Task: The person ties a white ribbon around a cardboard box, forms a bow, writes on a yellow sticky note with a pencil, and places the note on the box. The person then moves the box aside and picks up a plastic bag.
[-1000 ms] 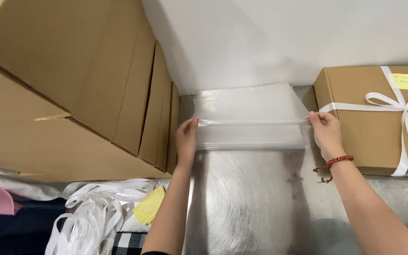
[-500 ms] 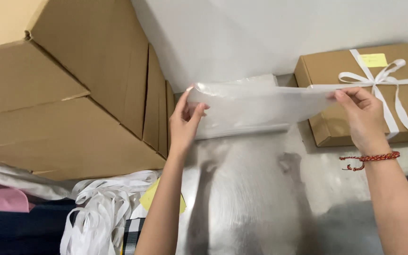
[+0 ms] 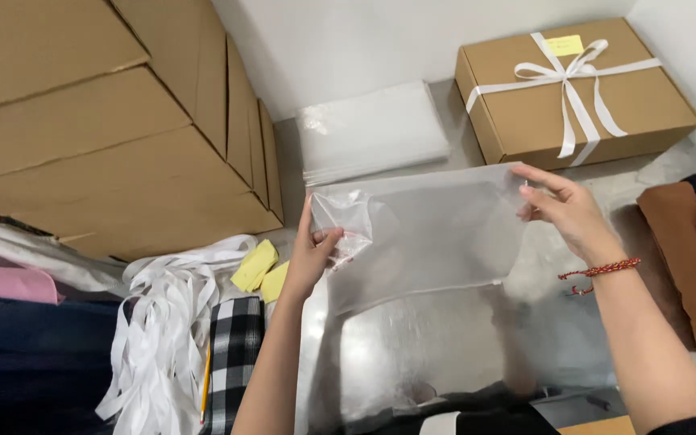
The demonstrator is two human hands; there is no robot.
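One head-worn camera looks steeply down from close above the metal table, facing the white wall behind it; the forearms enter from the bottom edge.

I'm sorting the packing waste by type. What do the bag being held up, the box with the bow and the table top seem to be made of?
The bag, pinched by the left hand and right hand: thin frosted plastic film, likely; translucent and crinkled. The box: brown matte cardboard, tied with white ribbon that looks like fabric. The table top: shiny and mirror-like, probably metal.
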